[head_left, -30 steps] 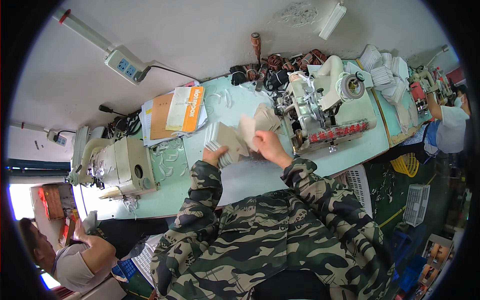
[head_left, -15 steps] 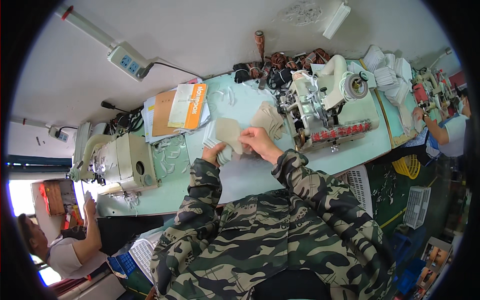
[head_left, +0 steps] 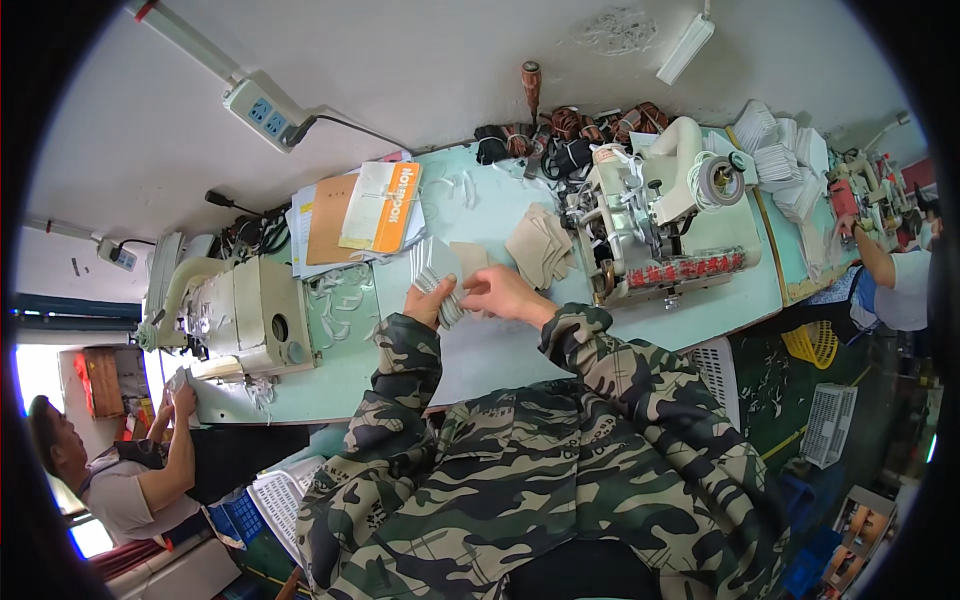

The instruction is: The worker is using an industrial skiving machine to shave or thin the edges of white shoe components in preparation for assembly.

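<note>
Hands, 2: left hand [head_left: 432,300], right hand [head_left: 505,293], gripping 1 fabric stack [head_left: 437,270].

We see a stack of grey, matt cloth pieces [head_left: 436,272] in the left hand [head_left: 428,302] — soft, slightly fuzzy — and beige cloth pieces [head_left: 540,246] of the same dull finish. The table [head_left: 500,350] looks smooth, pale green laminate with a faint sheen. The sewing machine [head_left: 650,215] shows glossy cream enamel and bare metal. The sleeves [head_left: 600,355] are printed matt camouflage fabric — the booklets [head_left: 380,208] are smooth paper.
</note>
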A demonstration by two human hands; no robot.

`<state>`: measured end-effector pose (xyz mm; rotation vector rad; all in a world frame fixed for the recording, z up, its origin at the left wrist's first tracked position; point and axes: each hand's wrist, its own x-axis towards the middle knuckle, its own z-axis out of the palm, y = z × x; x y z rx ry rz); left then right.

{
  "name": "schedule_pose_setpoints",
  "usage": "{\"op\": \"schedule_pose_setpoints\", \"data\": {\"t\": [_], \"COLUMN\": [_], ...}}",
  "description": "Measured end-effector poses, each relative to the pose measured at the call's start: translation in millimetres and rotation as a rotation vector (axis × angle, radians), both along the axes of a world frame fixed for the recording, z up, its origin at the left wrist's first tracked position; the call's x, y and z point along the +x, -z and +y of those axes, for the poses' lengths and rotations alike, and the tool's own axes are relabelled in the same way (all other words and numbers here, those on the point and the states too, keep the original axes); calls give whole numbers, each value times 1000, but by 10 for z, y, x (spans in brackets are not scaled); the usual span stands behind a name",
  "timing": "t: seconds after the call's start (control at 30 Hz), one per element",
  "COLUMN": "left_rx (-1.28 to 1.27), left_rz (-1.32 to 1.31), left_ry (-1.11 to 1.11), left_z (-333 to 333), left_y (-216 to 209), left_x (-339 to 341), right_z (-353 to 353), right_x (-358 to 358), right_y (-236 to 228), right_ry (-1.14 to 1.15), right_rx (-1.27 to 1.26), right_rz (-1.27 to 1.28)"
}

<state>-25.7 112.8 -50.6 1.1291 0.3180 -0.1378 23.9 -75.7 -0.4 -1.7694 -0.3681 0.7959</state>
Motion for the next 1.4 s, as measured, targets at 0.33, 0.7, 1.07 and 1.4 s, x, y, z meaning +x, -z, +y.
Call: {"op": "schedule_pose_setpoints", "data": {"t": [0.33,0.7,1.07,1.4], "left_rx": [174,219,216,541], "left_rz": [-3,13,117,-75], "left_ry": [105,70,100,150], "left_z": [-177,-199,-134,-283], "left_y": [14,-137,-299,-263], "left_x": [19,51,58,117], "right_z": [-4,-164,-290,-225], "right_x": [-74,-65,-53,-92], "right_y": [37,-56,41,26], "right_ry": [-123,-59,5,-18], "right_rx": [-213,48,133,-12], "right_rz": [-399,104,-12,-468]}}
